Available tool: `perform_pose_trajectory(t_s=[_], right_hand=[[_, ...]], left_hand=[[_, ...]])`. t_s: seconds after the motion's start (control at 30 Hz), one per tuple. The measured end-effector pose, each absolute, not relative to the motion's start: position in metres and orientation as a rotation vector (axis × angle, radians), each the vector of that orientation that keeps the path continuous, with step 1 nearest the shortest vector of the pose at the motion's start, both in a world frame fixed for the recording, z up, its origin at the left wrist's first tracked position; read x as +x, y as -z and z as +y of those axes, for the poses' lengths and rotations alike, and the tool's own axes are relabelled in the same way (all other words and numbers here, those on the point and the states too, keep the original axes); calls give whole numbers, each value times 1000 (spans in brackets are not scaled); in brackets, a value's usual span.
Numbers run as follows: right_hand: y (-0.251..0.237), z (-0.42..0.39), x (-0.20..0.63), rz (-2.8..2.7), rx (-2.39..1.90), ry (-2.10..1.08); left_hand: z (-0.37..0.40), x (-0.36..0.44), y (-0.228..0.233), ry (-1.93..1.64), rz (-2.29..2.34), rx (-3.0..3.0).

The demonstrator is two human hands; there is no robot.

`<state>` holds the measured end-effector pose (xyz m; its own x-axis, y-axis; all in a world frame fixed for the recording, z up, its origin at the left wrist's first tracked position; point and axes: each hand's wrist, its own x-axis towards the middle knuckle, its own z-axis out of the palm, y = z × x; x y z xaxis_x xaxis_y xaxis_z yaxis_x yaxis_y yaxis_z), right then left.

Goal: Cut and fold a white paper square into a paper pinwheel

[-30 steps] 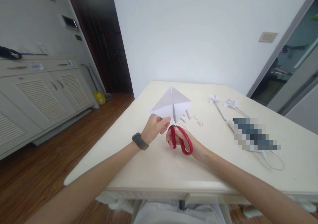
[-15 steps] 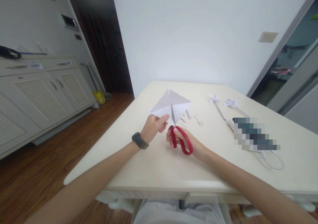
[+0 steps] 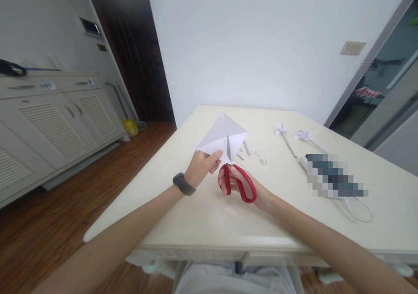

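The left hand [image 3: 203,168] pinches the lower left edge of a folded white paper [image 3: 221,138], thumb on the near face and fingers curled behind it, and holds the sheet up off the table [image 3: 202,224] with its point toward twelve o'clock. The paper is a creased diamond shape, hanging above the middle of the table, just beyond both hands. A dark band [image 3: 183,184] sits on the left wrist at about seven o'clock from that hand. The right hand [image 3: 243,185] is closed through the red handles of a pair of scissors [image 3: 237,178], fingers in the loops, just beside the left hand at its three o'clock. The blades run up toward twelve o'clock into the bottom corner of the paper along its centre crease; how far apart the blades are cannot be told, since the paper hides most of them. Small paper scraps [image 3: 253,152] lie on the table at about one o'clock from the scissors. Farther off at two o'clock lie two small paper pinwheels on sticks [image 3: 289,139], well apart from the hands.
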<state>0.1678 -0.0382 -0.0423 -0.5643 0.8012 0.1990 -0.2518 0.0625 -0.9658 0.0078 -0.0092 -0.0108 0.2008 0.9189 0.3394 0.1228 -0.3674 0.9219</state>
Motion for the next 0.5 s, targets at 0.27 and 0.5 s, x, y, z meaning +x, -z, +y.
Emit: perform_pose_trajectory(t_s=[0.27, 0.5], right_hand=[[51, -33, 169, -1501, -542, -1660], [42, -37, 168, -1525, -532, -1660]], left_hand=[[-8, 7, 11, -1251, 993, 1713], [-7, 7, 13, -1251, 979, 1694]])
